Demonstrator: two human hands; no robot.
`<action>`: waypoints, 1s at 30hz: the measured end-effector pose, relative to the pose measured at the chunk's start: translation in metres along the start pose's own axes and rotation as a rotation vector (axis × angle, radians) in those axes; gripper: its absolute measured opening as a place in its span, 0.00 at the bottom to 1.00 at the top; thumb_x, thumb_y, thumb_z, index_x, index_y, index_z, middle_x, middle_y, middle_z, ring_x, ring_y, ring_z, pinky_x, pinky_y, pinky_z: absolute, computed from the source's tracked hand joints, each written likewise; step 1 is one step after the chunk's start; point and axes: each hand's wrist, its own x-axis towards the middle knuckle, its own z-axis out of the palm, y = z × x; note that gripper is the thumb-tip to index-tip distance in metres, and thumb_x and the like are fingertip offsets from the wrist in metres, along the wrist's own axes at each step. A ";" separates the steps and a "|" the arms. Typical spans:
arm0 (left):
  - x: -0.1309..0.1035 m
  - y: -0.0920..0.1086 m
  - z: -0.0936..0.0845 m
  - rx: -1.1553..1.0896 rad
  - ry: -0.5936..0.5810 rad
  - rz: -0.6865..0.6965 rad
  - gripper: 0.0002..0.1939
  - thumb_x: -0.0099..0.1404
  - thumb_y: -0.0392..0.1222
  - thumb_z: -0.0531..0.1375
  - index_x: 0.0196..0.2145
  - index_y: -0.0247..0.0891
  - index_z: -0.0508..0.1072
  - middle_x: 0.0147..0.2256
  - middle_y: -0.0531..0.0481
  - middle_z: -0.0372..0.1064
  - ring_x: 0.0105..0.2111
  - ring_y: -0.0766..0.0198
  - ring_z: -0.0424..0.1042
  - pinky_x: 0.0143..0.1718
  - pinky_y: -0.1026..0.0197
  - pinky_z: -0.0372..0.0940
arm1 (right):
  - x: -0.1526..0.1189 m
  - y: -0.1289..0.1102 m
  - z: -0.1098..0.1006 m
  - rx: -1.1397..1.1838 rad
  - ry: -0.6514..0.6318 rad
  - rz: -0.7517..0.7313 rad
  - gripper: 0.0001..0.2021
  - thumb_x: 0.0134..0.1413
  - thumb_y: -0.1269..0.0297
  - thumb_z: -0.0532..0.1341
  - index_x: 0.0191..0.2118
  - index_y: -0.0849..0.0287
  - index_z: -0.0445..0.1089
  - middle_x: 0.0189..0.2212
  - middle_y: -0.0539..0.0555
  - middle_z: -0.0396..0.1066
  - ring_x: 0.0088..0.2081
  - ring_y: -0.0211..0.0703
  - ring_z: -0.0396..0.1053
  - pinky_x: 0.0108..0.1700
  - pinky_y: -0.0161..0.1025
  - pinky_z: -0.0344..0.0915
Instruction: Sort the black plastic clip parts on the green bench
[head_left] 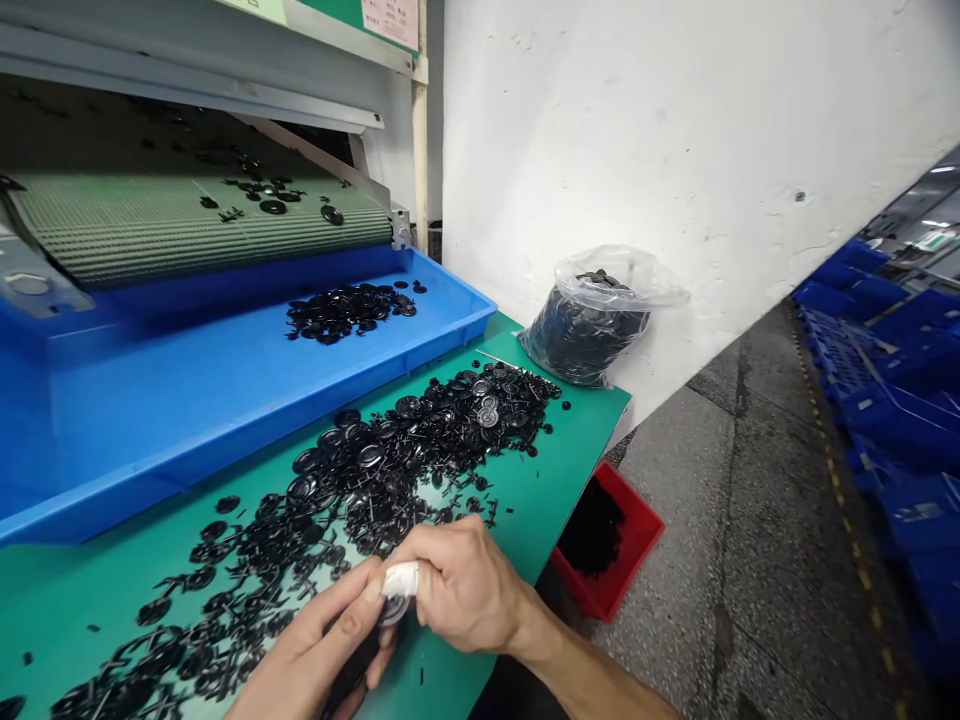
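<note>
Above the front edge of the green table, my two hands meet on a round black plastic disc (394,611). My left hand (319,640) pinches it between thumb and fingers. Closed against the disc's other side is my right hand (466,590), with a white wrap (402,579) around one digit. Fingers partly cover the disc. Just beyond the hands, a long heap of black plastic parts (375,480), round discs and small cross-shaped sprues, spreads across the table.
A blue tray (187,400) with a pile of black parts (349,312) sits under a green conveyor belt (210,225). A filled clear plastic bag (589,325) leans by the white wall (637,130). Below the table's right edge stands a red bin (634,545). Blue crates (892,400) line the right.
</note>
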 end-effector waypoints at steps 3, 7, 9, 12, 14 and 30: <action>0.000 0.002 0.007 -0.124 0.040 -0.006 0.23 0.59 0.63 0.59 0.25 0.38 0.69 0.18 0.54 0.67 0.12 0.76 0.52 0.15 0.71 0.47 | 0.008 0.004 -0.019 -0.020 -0.026 -0.021 0.12 0.58 0.76 0.53 0.41 0.59 0.72 0.27 0.48 0.72 0.29 0.34 0.69 0.33 0.30 0.64; 0.002 0.003 0.007 -0.408 0.100 0.016 0.16 0.59 0.54 0.64 0.27 0.38 0.70 0.19 0.54 0.69 0.11 0.78 0.49 0.12 0.74 0.46 | 0.032 0.022 -0.068 -0.423 0.147 0.119 0.20 0.62 0.78 0.47 0.54 0.62 0.68 0.44 0.57 0.69 0.38 0.39 0.69 0.38 0.35 0.66; 0.005 0.004 0.004 -0.536 0.166 0.013 0.13 0.55 0.50 0.67 0.31 0.39 0.73 0.27 0.50 0.74 0.13 0.76 0.53 0.09 0.74 0.47 | 0.048 0.032 -0.089 -0.651 0.114 0.204 0.22 0.60 0.81 0.47 0.56 0.61 0.66 0.47 0.59 0.66 0.40 0.42 0.68 0.38 0.37 0.65; 0.008 0.004 -0.001 -0.618 0.211 -0.004 0.18 0.50 0.46 0.71 0.39 0.39 0.76 0.30 0.47 0.76 0.13 0.76 0.54 0.07 0.74 0.49 | 0.070 0.043 -0.106 -0.704 0.041 0.215 0.19 0.54 0.82 0.51 0.47 0.62 0.71 0.46 0.60 0.66 0.38 0.45 0.67 0.35 0.38 0.63; 0.008 0.004 -0.004 -0.654 0.177 -0.020 0.17 0.51 0.48 0.71 0.37 0.38 0.77 0.27 0.49 0.74 0.11 0.78 0.50 0.06 0.73 0.51 | 0.077 0.046 -0.110 -0.681 0.037 0.205 0.15 0.53 0.82 0.53 0.41 0.62 0.73 0.43 0.60 0.66 0.36 0.44 0.67 0.35 0.38 0.62; 0.001 -0.001 0.021 -0.236 0.191 0.139 0.19 0.61 0.61 0.58 0.33 0.41 0.67 0.19 0.57 0.64 0.14 0.73 0.51 0.12 0.72 0.49 | 0.008 0.001 -0.004 0.351 0.179 0.250 0.16 0.54 0.72 0.55 0.47 0.58 0.72 0.28 0.49 0.73 0.27 0.36 0.72 0.28 0.31 0.68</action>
